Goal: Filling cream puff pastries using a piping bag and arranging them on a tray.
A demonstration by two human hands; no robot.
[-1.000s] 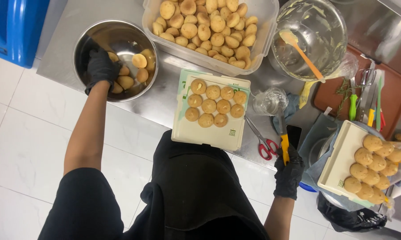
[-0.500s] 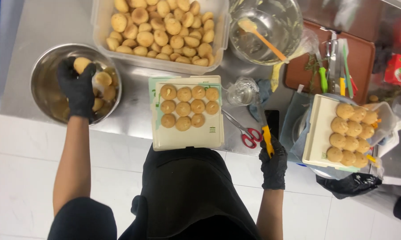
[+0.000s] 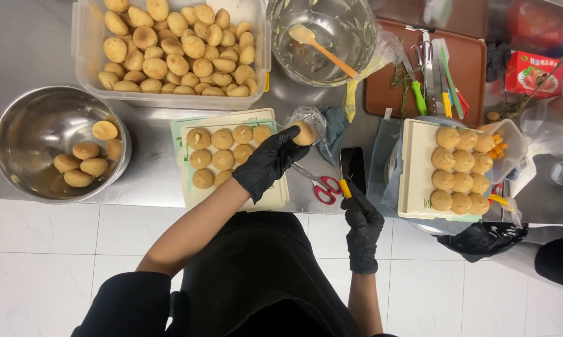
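On the steel desk (image 3: 38, 43), a metal bowl (image 3: 19, 134) at far left holds a few golden pastry puffs, below a clear tub (image 3: 82, 75) heaped with more. The left hand (image 3: 266, 162), black-gloved, pinches one puff (image 3: 304, 133) between its fingers, just right of the cream tray (image 3: 275, 196) of puffs. The puff looks light, crisp and easily crushed, best held gently by its sides. The right hand (image 3: 362, 218) is closed round a yellow-handled tool (image 3: 345, 188). At far right sits a small red box (image 3: 531, 72).
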